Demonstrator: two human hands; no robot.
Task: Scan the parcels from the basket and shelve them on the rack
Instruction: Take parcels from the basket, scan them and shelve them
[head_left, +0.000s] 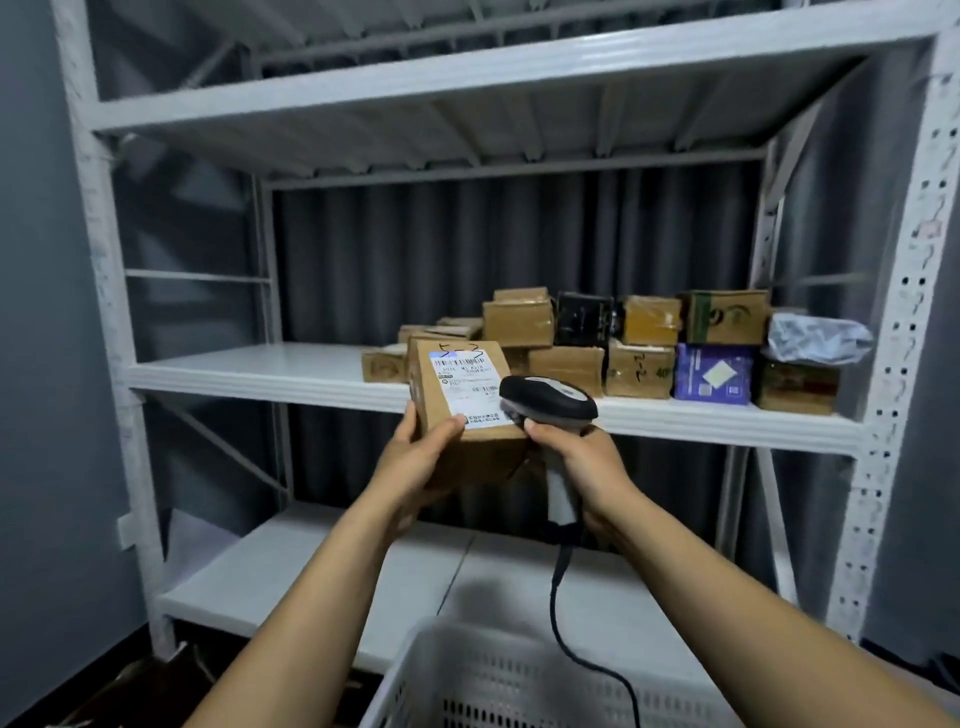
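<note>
Noted white rack (234, 375), boxes (639, 343) stacked right on middle shelf; basket (498, 675) below. Found cardboard parcel (428, 405) held before that shelf, label (470, 382) up, left hand (415, 460) fingers wrapped round its lower end. Found scanner (548, 397) gripped in right hand (582, 462), close to label. Judged light, stiff; best held by plain sides, clear of label.

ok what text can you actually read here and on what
"5-3", handwritten, likely: top of the brown cardboard parcel in the left hand.
"40", cut off: brown cardboard box on the white rack.
White shipping label: print too small.
Purple box: blurred.
Black handheld scanner in the right hand: none.
</note>
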